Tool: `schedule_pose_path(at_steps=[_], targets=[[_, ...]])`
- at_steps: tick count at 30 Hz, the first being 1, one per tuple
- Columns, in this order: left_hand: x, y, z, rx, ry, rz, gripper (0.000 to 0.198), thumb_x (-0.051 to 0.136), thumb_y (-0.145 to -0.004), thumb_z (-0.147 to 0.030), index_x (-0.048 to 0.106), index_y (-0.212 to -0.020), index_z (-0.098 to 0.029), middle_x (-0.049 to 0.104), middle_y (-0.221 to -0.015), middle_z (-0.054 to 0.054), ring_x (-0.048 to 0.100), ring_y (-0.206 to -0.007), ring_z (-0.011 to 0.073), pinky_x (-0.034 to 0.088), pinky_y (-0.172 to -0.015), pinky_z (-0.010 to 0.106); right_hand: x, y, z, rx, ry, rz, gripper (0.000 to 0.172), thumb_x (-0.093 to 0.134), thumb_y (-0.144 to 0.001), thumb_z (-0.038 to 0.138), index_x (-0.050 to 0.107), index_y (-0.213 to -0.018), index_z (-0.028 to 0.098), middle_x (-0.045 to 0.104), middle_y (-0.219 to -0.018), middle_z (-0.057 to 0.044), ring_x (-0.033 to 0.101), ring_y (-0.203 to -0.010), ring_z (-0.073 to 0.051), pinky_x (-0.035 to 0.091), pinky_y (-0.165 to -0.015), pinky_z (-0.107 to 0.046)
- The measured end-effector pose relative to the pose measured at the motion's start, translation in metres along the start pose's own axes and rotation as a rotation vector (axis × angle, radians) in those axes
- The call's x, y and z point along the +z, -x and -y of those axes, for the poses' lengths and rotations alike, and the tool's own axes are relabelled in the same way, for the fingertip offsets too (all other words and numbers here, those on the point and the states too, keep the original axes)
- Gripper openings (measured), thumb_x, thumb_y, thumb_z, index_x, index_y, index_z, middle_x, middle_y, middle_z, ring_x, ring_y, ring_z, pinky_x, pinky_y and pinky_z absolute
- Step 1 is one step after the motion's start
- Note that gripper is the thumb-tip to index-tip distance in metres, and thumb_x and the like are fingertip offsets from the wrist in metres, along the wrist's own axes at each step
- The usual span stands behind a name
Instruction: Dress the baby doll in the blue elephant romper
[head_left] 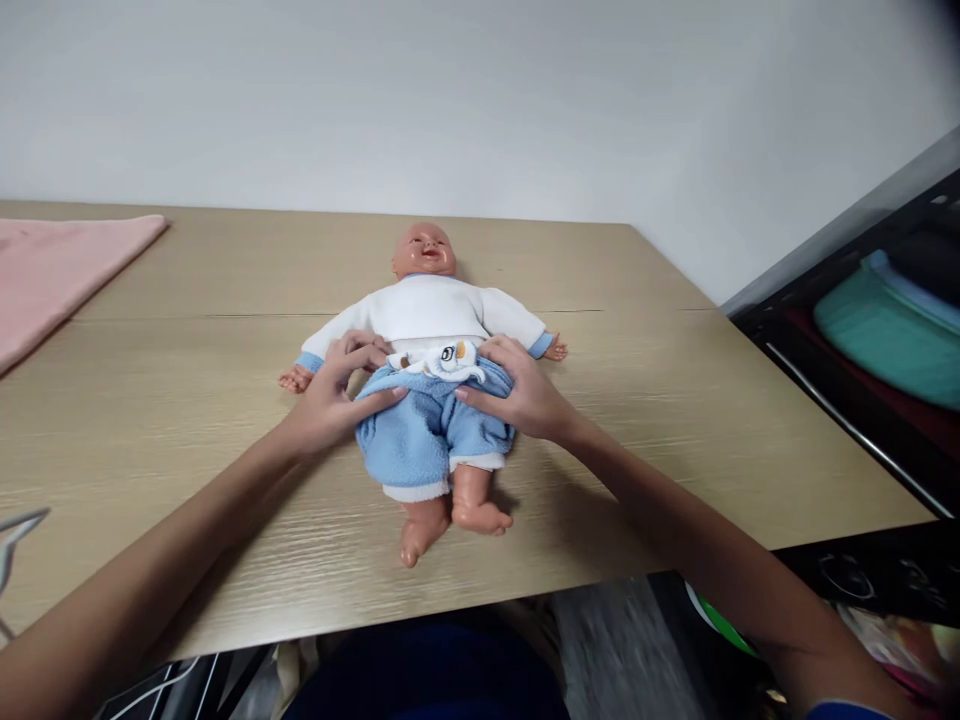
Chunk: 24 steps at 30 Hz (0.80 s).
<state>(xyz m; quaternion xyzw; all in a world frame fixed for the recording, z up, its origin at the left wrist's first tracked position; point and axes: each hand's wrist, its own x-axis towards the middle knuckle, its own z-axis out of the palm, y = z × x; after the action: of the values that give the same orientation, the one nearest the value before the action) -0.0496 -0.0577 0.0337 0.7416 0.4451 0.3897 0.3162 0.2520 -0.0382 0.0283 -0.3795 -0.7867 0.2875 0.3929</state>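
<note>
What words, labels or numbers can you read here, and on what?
No readable text anywhere.
Patch on the shorts, which the left hand and right hand grip: a cartoon figure, no letters.
Dark panel at lower right: pale round marks, too blurred to read.
Doll, table, pink cloth: no writing.

1 doll (431, 305), 2 hands (334, 395), 1 pink cloth (52, 275), 1 table (675, 400).

No readable text, labels, or numbers
</note>
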Motion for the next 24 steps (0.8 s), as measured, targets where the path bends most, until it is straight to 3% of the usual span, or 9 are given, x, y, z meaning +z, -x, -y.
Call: schedule_pose_path(at_steps=[2,3,6,9,12,16,20,24], targets=[[-0.007,-0.010,-0.002,0.072,-0.061,0.095,0.031,0.079,-0.097,-0.053,0.070,-0.100,-0.024,0.067,-0.142,0.010,0.055,-0.143,0.0349,0.034,-0.131,0.051,-0.001,-0.007,0.003,-0.044,0.025,0.001,0.029,0.083,-0.090,0.042,0.066,-0.106,0.024,0.067,-0.110,-0.006,0.064,-0.108,-0.028,0.051,-0.104,-0.045],[-0.010,-0.016,-0.001,0.071,-0.053,0.151,0.031,0.076,-0.099,-0.053,0.070,-0.103,-0.023,0.069,-0.139,0.010,0.058,-0.138,0.0340,0.039,-0.127,0.049,-0.002,-0.012,0.003,-0.031,0.024,0.019,0.021,0.077,-0.091,0.035,0.064,-0.103,0.025,0.066,-0.102,-0.003,0.062,-0.098,-0.025,0.050,-0.095,-0.041],[-0.016,-0.034,0.012,-0.050,0.116,0.205,0.037,0.078,-0.099,-0.057,0.064,-0.107,-0.023,0.071,-0.106,0.004,0.065,-0.100,0.0257,0.053,-0.091,0.036,-0.003,-0.029,-0.005,0.082,0.001,0.019,0.019,0.065,-0.083,0.020,0.056,-0.098,0.027,0.049,-0.076,0.006,0.046,-0.072,-0.019,0.040,-0.077,-0.035],[-0.015,-0.048,0.032,-0.184,0.358,0.192,0.044,0.085,-0.094,-0.058,0.061,-0.109,-0.024,0.065,-0.093,-0.001,0.060,-0.083,0.0202,0.049,-0.073,0.029,-0.001,-0.044,-0.020,0.138,-0.066,-0.043,0.020,0.062,-0.080,0.025,0.053,-0.097,0.026,0.050,-0.081,0.005,0.047,-0.078,-0.020,0.039,-0.083,-0.035],[-0.012,-0.058,0.048,-0.200,0.440,0.223,0.044,0.090,-0.091,-0.055,0.067,-0.110,-0.022,0.067,-0.101,0.001,0.063,-0.092,0.0205,0.050,-0.082,0.029,0.005,-0.048,-0.032,0.148,-0.145,-0.040,0.016,0.060,-0.083,0.034,0.053,-0.095,0.026,0.056,-0.092,0.001,0.054,-0.092,-0.022,0.043,-0.088,-0.034],[-0.012,-0.062,0.053,-0.200,0.404,0.279,0.047,0.097,-0.083,-0.054,0.076,-0.108,-0.020,0.068,-0.107,0.002,0.062,-0.098,0.0210,0.048,-0.088,0.028,0.004,-0.036,-0.034,0.164,-0.226,0.035,0.017,0.064,-0.083,0.032,0.056,-0.096,0.025,0.059,-0.093,0.001,0.056,-0.090,-0.021,0.045,-0.086,-0.033],[-0.018,-0.053,0.051,-0.206,0.377,0.357,0.046,0.095,-0.083,-0.057,0.073,-0.099,-0.020,0.060,-0.093,0.000,0.056,-0.086,0.0184,0.046,-0.078,0.027,-0.014,-0.021,-0.029,0.184,-0.239,0.097,0.020,0.078,-0.085,0.033,0.065,-0.095,0.022,0.061,-0.098,0.000,0.059,-0.097,-0.022,0.046,-0.095,-0.035],[-0.025,-0.036,0.051,-0.197,0.336,0.381,0.044,0.087,-0.093,-0.060,0.078,-0.113,-0.022,0.070,-0.106,0.005,0.064,-0.101,0.0243,0.053,-0.090,0.032,-0.032,-0.007,-0.031,0.283,-0.365,0.223,0.028,0.085,-0.095,0.047,0.076,-0.110,0.025,0.071,-0.115,-0.002,0.065,-0.113,-0.024,0.050,-0.104,-0.035]])
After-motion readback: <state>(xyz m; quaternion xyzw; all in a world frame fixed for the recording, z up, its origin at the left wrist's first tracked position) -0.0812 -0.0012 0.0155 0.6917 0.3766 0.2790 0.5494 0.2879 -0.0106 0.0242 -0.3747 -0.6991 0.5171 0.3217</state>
